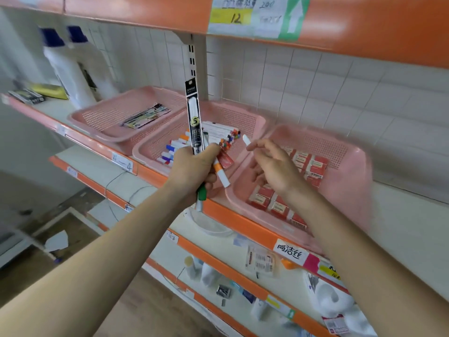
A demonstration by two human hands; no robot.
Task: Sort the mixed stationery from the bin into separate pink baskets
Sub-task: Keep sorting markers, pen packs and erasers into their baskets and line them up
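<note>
Three pink baskets stand side by side on the shelf. The left basket holds flat black refill packs. The middle basket holds white markers with coloured caps. The right basket holds red eraser boxes. My left hand grips a bunch in front of the middle basket: an upright black refill pack, an orange-banded marker, a green-capped marker and a red eraser box. My right hand pinches a white marker over the right basket's left rim.
White bottles with blue caps and a yellow box stand at the shelf's far left. An orange shelf with a price label hangs above. Lower shelves carry small packets and tubes. Tiled wall behind.
</note>
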